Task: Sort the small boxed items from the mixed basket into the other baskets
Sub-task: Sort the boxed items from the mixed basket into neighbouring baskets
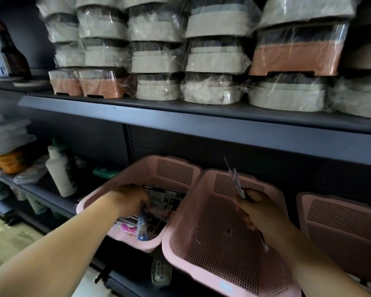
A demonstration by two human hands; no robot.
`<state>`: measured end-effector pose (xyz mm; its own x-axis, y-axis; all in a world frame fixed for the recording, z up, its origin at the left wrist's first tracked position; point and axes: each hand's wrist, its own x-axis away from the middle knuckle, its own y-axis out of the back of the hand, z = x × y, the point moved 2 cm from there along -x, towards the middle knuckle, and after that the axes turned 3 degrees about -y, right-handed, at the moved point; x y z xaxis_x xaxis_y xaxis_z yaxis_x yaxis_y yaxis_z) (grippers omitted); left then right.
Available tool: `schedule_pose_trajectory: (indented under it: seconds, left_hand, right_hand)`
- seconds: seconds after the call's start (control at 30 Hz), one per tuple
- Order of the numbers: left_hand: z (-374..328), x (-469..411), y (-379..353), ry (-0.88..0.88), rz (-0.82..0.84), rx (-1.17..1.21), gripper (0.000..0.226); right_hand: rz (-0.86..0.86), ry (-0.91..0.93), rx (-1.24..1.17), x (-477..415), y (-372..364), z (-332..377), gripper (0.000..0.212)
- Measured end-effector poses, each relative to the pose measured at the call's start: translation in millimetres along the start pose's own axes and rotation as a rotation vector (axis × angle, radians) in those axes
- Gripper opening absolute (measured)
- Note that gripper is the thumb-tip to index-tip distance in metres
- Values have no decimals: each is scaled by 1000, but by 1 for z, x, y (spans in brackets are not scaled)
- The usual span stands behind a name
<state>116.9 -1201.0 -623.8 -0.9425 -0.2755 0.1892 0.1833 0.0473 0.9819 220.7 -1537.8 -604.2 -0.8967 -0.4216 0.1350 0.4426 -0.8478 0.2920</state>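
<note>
Left hand: the left hand (pixel 130 199) reaches into the mixed basket (pixel 90 205), fingers curled down around the top of a narrow blue patterned box (pixel 142 229).
Blue box: stands on end at the basket's 6 o'clock corner, among the other small boxed items (pixel 165 202).
Mixed basket: pink and perforated, on the lower shelf, at 9 o'clock of the middle basket (pixel 180 228); the two rims touch.
Right hand: the right hand (pixel 257 209) hovers over the middle basket, fingers closed on a few thin flat packs (pixel 237 181) that stick out towards 11 o'clock and 5 o'clock.
Third basket: another pink basket (pixel 341 215) sits at 3 o'clock of the middle one.
Upper shelf: the dark shelf (pixel 180 108) at 12 o'clock carries plastic-wrapped stacks of tubs (pixel 156 58).
Bottle: a white bottle (pixel 60 174) stands at 9 o'clock of the mixed basket.
</note>
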Motion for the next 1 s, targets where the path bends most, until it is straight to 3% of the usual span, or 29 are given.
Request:
schedule_pose_trajectory:
  seconds: [0.07, 0.17, 0.27, 0.4, 0.53, 0.7, 0.8, 1.0]
  left_hand:
    - [-4, 0, -12, -30, 119, 30, 24]
    - [-4, 1, -18, -22, 169, -6, 25]
    - [-7, 4, -10, -77, 126, -145, 24]
    - [-5, 2, 1, -80, 146, -160, 24]
    - [3, 1, 3, -50, 147, -203, 8]
    - [3, 3, -2, -9, 156, -165, 28]
    - [-6, 5, -4, -24, 157, -218, 26]
    - [-12, 3, -8, -70, -1, -195, 28]
  right_hand:
    - [1, -3, 4, -3, 1, -2, 14]
    - [8, 6, 8, -6, 0, -6, 15]
    - [13, 16, 9, -5, -2, -6, 14]
    - [26, 20, 1, -3, 0, -5, 12]
    - [41, 33, -3, -2, 1, -5, 14]
    - [57, 18, -12, 0, -4, -5, 15]
    - [69, 13, 20, -1, -5, -6, 17]
    - [65, 19, 16, 2, -5, -4, 15]
